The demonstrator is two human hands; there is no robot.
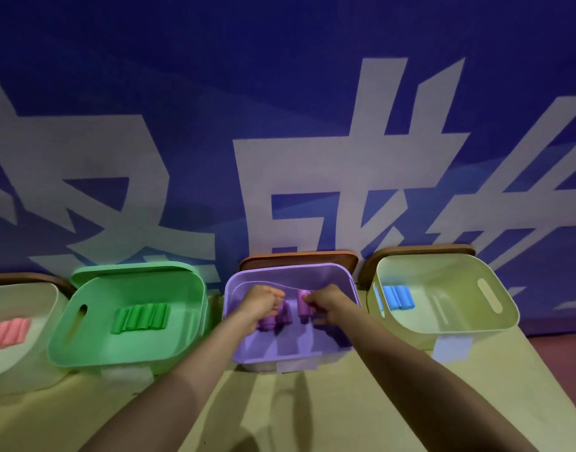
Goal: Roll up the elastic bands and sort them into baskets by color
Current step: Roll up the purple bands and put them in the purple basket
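Both hands are in the purple basket [319,275] at 12 o'clock. My right hand [327,301] pinches a purple roll [303,305]. My left hand [263,303] is curled over the other purple rolls [270,321]; can't tell if it grips one.

Risk: on release the elastic springs back and the roll unwinds, or my knuckles knock its neighbours loose.

Counts:
- baskets: four
- purple: at least three
- green rolls [141,318], 10 o'clock: four or five
- blue rolls [397,296], 2 o'clock: about three
- pink rolls [7,332], 9 o'clock: cropped, about four

Left hand [262,301], right hand [325,300] curled
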